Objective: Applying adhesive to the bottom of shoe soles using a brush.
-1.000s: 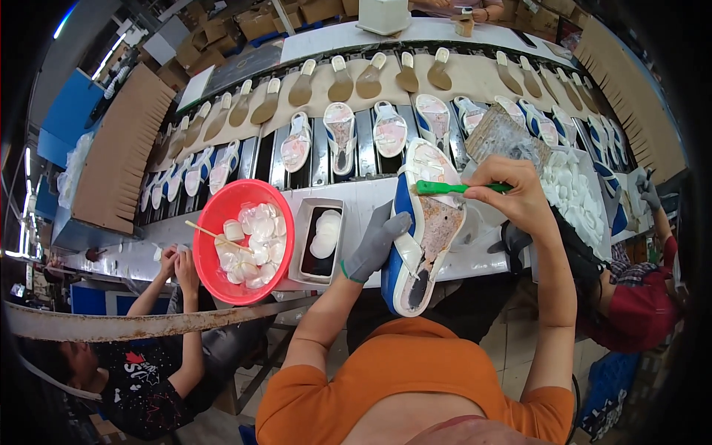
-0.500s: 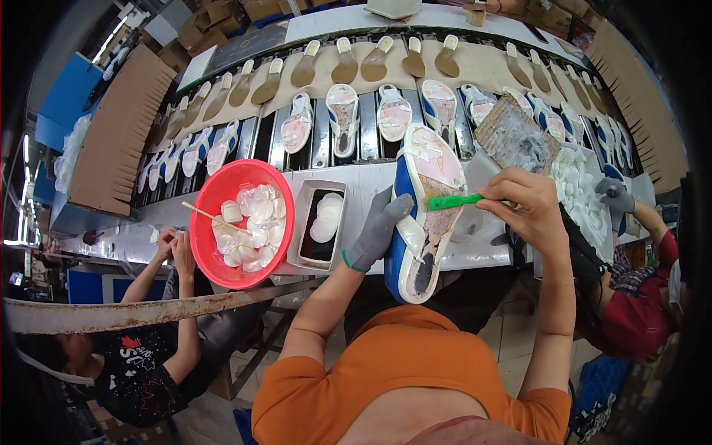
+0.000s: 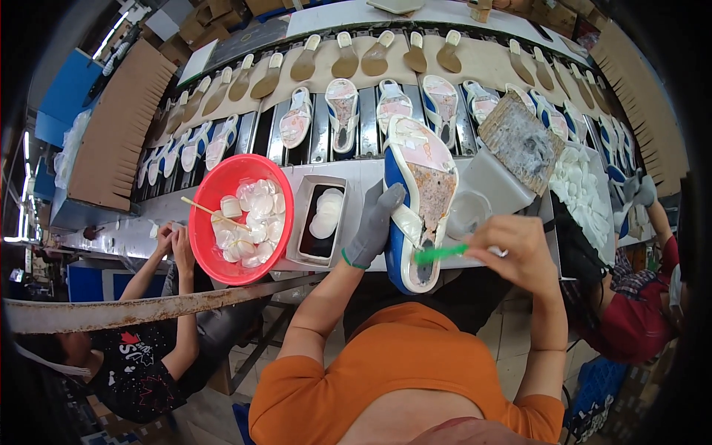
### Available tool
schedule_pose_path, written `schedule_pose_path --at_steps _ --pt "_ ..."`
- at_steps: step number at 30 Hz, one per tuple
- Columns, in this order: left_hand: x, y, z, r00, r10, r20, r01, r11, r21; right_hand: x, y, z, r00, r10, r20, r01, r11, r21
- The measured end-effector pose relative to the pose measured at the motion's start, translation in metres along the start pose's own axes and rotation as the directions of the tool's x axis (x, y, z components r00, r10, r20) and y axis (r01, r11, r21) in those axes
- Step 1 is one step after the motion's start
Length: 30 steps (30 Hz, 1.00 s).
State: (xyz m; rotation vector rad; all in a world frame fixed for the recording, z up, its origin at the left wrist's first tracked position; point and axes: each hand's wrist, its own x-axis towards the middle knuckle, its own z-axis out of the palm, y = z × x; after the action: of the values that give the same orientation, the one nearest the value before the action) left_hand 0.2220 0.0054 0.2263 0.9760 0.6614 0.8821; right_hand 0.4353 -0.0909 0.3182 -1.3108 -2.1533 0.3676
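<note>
My left hand [image 3: 374, 222], in a grey glove, grips a white and blue wedge sandal [image 3: 434, 182] by its side, thumb near the strap. The sandal is held tilted over the table's front edge, with its bare, rough footbed facing up and a pinkish patch at the toe end. My bare right hand [image 3: 513, 248] pinches a green-handled brush [image 3: 439, 254], slightly blurred, whose head is at the dark heel part of the footbed. Beyond the right hand stands a translucent round container [image 3: 469, 210]; its contents are hard to make out.
A red bowl [image 3: 199, 211] of white discs and a stick is left, beside a white tray [image 3: 298, 252] with more discs. A stained board [image 3: 521, 137] leans at right. Sandals and insoles line the roller conveyor [image 3: 317, 133]. Co-workers sit left [image 3: 141, 356] and right [image 3: 638, 319].
The brush has moved from the middle of the footbed down to the heel, nearer to me. The sandal has shifted slightly left. At right, the co-worker's gloved hands have moved.
</note>
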Motion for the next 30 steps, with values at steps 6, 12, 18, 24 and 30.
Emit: schedule_pose_path --at_steps 6,12,18,24,30 --pt "0.005 -0.003 0.000 1.000 0.025 -0.016 -0.025 1.000 0.015 -0.001 0.000 -0.003 0.992 0.106 -0.071 -0.108 0.994 -0.031" --pt "0.007 -0.006 0.000 0.998 0.060 -0.014 -0.060 0.998 -0.005 -0.002 0.000 -0.001 0.995 0.093 0.044 -0.093 0.996 0.012" --pt "0.016 -0.010 -0.008 0.997 0.077 -0.020 -0.076 0.996 0.043 -0.004 -0.011 0.002 0.997 0.082 0.001 -0.082 0.996 -0.030" --pt "0.025 -0.005 -0.003 0.995 0.093 -0.031 -0.092 0.996 0.017 0.006 -0.008 0.003 0.993 0.089 -0.073 -0.088 0.996 0.028" --pt "0.022 -0.011 -0.016 0.993 0.052 -0.106 -0.047 0.998 0.047 -0.001 -0.027 0.008 0.993 -0.078 0.089 0.078 0.997 0.003"
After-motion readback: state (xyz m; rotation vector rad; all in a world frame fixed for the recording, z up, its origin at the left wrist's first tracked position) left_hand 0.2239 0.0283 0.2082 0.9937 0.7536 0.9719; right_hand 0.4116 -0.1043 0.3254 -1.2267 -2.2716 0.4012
